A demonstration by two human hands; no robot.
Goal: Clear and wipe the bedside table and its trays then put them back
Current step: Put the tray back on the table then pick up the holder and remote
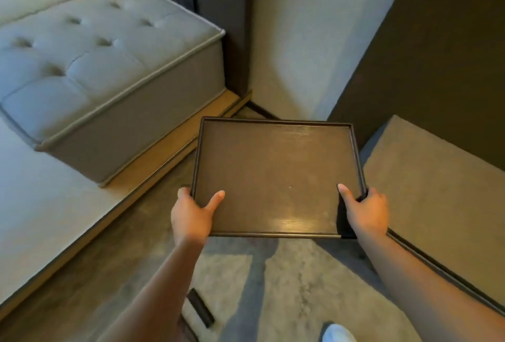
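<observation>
Both hands hold one dark brown tray (273, 172) by its near corners. The left hand (191, 216) clasps the left rim, thumb lying on the tray's inner face and fingers curled out of sight underneath. The right hand (367, 213) does the same on the right rim, its thumb pointing inward. The tray is roughly level and bare, carried in the air in front of the body with nothing under it but the floor.

Below it lies a pale shaggy rug (295, 287), with a white shoe (337, 333) at the bottom edge. Left of the tray stands a tufted grey mattress (109, 49) on a wooden base (169, 147). Right of it is a flat grey surface (426, 183) with a dark edge. Beyond, a light wall (314, 27) meets a dark panel (451, 54).
</observation>
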